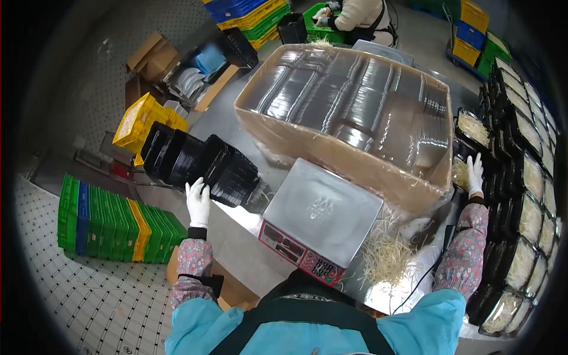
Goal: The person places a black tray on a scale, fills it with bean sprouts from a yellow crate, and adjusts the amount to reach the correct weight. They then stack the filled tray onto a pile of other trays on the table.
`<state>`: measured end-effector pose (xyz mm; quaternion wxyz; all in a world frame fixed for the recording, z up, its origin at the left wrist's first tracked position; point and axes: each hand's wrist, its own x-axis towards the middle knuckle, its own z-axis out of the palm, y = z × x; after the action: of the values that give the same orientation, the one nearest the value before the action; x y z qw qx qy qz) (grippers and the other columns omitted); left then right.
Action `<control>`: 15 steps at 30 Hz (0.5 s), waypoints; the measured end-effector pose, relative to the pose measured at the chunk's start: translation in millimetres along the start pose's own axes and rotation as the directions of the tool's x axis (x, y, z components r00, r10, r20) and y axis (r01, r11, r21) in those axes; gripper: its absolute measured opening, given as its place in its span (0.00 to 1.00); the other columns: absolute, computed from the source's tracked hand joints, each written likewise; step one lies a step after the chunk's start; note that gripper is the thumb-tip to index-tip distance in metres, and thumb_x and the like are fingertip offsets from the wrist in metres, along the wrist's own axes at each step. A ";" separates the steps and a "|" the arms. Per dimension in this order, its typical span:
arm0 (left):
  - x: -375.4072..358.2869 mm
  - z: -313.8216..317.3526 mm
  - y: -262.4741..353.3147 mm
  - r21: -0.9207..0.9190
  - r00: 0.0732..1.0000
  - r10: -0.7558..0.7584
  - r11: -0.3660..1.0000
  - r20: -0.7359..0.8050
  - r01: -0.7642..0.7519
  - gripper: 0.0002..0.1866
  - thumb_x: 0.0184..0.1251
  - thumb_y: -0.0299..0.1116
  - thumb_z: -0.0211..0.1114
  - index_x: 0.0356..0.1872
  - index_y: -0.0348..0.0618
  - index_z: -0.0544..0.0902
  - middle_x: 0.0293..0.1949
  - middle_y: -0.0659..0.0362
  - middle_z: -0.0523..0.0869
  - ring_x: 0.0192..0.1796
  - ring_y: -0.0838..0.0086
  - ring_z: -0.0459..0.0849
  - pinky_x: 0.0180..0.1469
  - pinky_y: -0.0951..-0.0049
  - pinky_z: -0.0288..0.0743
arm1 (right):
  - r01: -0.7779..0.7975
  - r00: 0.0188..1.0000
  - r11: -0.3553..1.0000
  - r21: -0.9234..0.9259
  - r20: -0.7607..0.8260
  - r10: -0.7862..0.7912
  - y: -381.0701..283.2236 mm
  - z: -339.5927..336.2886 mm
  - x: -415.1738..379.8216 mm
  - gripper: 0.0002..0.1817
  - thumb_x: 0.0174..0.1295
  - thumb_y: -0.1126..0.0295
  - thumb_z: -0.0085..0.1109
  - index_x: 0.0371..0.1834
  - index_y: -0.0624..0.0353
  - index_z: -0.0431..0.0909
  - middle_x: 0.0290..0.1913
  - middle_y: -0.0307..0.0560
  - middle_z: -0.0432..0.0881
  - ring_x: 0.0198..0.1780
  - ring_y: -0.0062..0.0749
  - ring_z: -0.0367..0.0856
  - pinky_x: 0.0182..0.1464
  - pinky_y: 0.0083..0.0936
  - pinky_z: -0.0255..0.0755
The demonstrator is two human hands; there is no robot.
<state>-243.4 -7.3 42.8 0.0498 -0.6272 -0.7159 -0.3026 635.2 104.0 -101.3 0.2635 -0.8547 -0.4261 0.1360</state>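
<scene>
Gloves on both hands, you work at a packing surface (248,260) with arms spread wide. Your left hand (198,202) lies flat and released on the near end of a long stack of black trays (201,160), which lies on its side and runs up and away to the left of that grip. Your right hand (475,175) reaches far to the other side, its fingers open and resting at the edge of a sprout tray (462,173); whether it pinches anything, the view does not show. Right of that grip, rows of filled trays (529,201) run along the surface edge, each packed with pale sprouts. Between your two hands sits a scale (322,216) with a steel platter and a red keypad facing you. Loose sprouts (387,254) lie scattered just right of the scale, below your right hand. Beyond the scale stands a large box (349,112) filled with stacked clear lids under plastic film. Left of your left grip, green crates (112,222) lie stacked on the floor, with a yellow crate (142,121) farther up. At the far end, another person (361,18) bends over a green crate.
</scene>
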 end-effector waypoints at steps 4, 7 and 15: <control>8.1 -12.1 2.6 -0.124 0.975 -0.034 0.992 -0.221 0.007 0.09 0.65 0.26 0.68 0.45 0.37 0.87 0.51 0.53 0.87 0.70 0.53 0.72 0.74 0.61 0.60 | 0.320 0.910 0.856 0.406 -0.383 -0.158 -52.4 -35.9 -76.2 0.34 0.75 0.50 0.50 0.80 0.52 0.57 0.79 0.54 0.59 0.79 0.42 0.54 0.78 0.34 0.48; 25.2 -29.3 29.1 -0.372 0.928 -0.104 0.927 -0.357 -0.039 0.11 0.69 0.27 0.67 0.48 0.32 0.84 0.53 0.51 0.86 0.58 0.67 0.80 0.63 0.71 0.71 | 0.378 0.883 0.719 0.583 -0.459 -0.092 -97.6 -71.5 -145.8 0.29 0.76 0.59 0.53 0.75 0.61 0.65 0.74 0.49 0.69 0.74 0.33 0.64 0.76 0.30 0.54; 20.0 3.5 174.9 -0.776 0.955 0.233 0.631 0.182 -0.006 0.18 0.75 0.28 0.60 0.60 0.27 0.77 0.53 0.44 0.85 0.49 0.67 0.82 0.56 0.68 0.76 | 0.401 0.895 0.553 0.731 -0.441 -0.066 -172.8 -157.3 -312.8 0.27 0.75 0.70 0.54 0.75 0.60 0.63 0.73 0.43 0.69 0.66 0.25 0.72 0.68 0.22 0.65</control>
<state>-84.2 17.0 113.8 -0.2971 -0.6696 -0.4756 -0.4870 405.9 -112.8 128.7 0.7114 -0.5844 -0.3726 0.1165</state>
